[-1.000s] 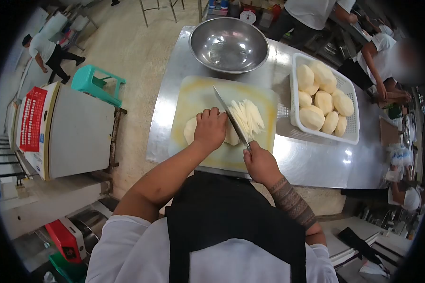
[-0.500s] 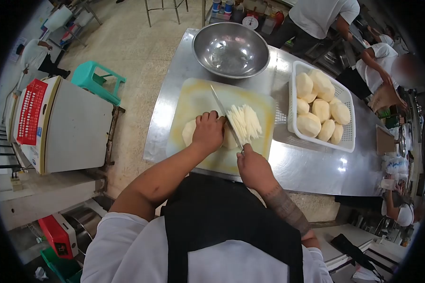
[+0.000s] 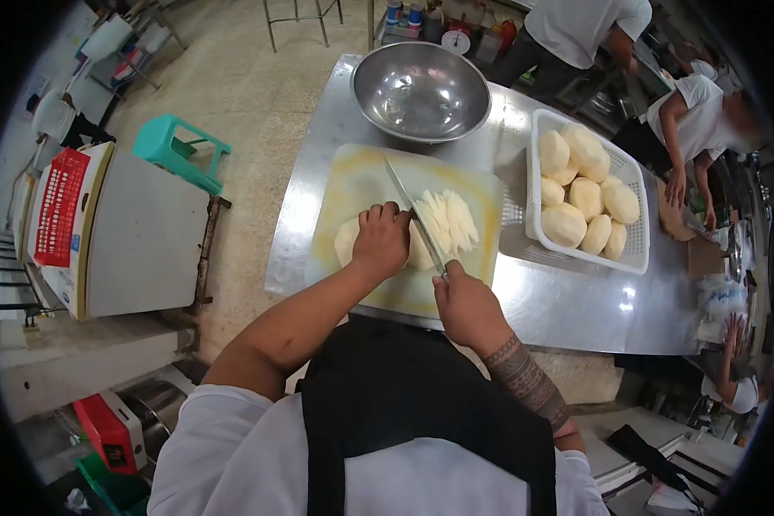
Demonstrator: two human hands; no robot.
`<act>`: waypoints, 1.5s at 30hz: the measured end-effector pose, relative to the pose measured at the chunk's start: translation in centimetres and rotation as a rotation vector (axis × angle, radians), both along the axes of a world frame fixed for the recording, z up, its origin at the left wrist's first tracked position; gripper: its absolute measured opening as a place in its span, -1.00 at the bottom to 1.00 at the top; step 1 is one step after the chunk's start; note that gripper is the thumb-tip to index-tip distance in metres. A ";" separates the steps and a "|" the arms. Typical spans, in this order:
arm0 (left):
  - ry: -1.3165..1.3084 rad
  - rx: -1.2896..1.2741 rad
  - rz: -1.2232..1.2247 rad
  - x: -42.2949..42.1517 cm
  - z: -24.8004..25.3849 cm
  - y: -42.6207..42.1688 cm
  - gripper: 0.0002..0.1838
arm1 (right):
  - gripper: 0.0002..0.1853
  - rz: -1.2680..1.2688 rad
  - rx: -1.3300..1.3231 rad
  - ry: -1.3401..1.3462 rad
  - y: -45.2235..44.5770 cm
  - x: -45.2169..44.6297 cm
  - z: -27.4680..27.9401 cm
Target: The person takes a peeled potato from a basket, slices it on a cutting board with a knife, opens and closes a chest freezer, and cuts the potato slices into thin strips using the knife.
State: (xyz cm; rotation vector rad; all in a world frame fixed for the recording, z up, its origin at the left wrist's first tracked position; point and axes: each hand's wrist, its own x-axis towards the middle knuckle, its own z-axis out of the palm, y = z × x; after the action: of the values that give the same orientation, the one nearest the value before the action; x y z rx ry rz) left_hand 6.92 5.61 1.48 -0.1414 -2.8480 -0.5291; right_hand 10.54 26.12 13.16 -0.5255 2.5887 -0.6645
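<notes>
My left hand [image 3: 383, 239] is closed over a peeled potato [image 3: 419, 253] on the cutting board [image 3: 344, 185], fingertips curled beside the blade. Another pale peeled piece [image 3: 345, 242] lies at the left of that hand. In my right hand [image 3: 471, 308] is the handle of a long kitchen knife [image 3: 402, 188]. Its blade points away from me and to the left, close against my left fingers. Thin pale potato strips [image 3: 451, 221] lie in a pile just right of the blade. The potato's cut face is mostly hidden by the hand and knife.
Beyond the board stands a steel bowl [image 3: 421, 90]. A white plastic basket [image 3: 641, 249] of peeled potatoes is on the right of the steel table [image 3: 568, 314]. Several people in white shirts work at the right. A green stool [image 3: 176, 150] and a white chest [image 3: 146, 241] stand left.
The knife and both hands stay almost in place, with the blade still beside my left fingers. At the right, a co-worker's arms have lowered towards the table, and a brown item there has moved down.
</notes>
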 end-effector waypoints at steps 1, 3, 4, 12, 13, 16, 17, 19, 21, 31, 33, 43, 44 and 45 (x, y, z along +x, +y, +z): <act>0.004 -0.001 -0.005 -0.1 0.0 0.0 -0.76 | -0.70 -0.009 -0.012 0.000 0.0 0.2 0.1; 0.003 -0.011 0.003 0.1 -0.1 0.1 -0.76 | -0.69 -0.011 0.015 -0.023 -0.3 0.0 -1.9; 0.009 -0.017 0.012 -0.1 -0.1 0.1 -0.76 | -0.68 -0.006 0.027 -0.029 -0.5 -0.4 -2.5; -0.021 -0.002 0.006 0.1 -0.5 0.1 -0.67 | -0.67 -0.018 0.010 -0.047 -0.3 -0.2 -2.4; -0.021 -0.014 0.013 -0.1 -0.6 -0.1 -0.65 | -0.67 0.001 0.025 -0.042 -0.6 -0.7 -2.2; -0.068 -0.150 -0.027 -0.1 -1.2 -0.6 -0.64 | -0.66 -0.016 -0.027 -0.059 -0.4 -0.3 0.9; -0.017 -0.119 -0.019 -0.1 -1.4 -0.5 -0.63 | -0.66 -0.027 -0.013 -0.059 -0.4 -0.1 -0.6; 0.089 -0.053 -0.005 -0.1 -1.3 -0.1 -0.63 | -0.66 -0.049 0.019 -0.055 -0.4 0.1 -4.3; 0.052 -0.017 0.001 -0.2 -0.6 -0.1 -0.63 | -0.65 -0.041 0.017 -0.025 -0.2 -0.5 -4.6; -0.245 0.237 -0.016 -1.7 1.8 -2.3 -0.81 | -0.65 -0.133 -0.163 -0.044 2.4 -1.5 0.3; -0.348 0.144 0.001 -2.8 3.3 -1.8 -0.77 | -0.67 -0.151 -0.149 -0.017 2.6 -1.4 2.7; -0.339 0.048 0.131 -2.9 5.9 0.0 -0.78 | -0.64 -0.290 -0.222 -0.120 4.3 -2.2 4.7; -0.331 0.083 0.096 -2.5 5.7 -0.5 -0.78 | -0.64 -0.302 -0.228 -0.145 4.5 -2.3 4.2; -0.322 0.118 0.061 -2.2 5.3 -1.0 -0.77 | -0.63 -0.314 -0.234 -0.170 4.8 -2.3 3.8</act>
State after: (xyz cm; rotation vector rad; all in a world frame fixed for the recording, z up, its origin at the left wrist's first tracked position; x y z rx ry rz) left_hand 4.74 4.59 6.82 0.0571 -3.1066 -0.7676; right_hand 8.22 30.90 16.95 -0.1206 2.4666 -1.0761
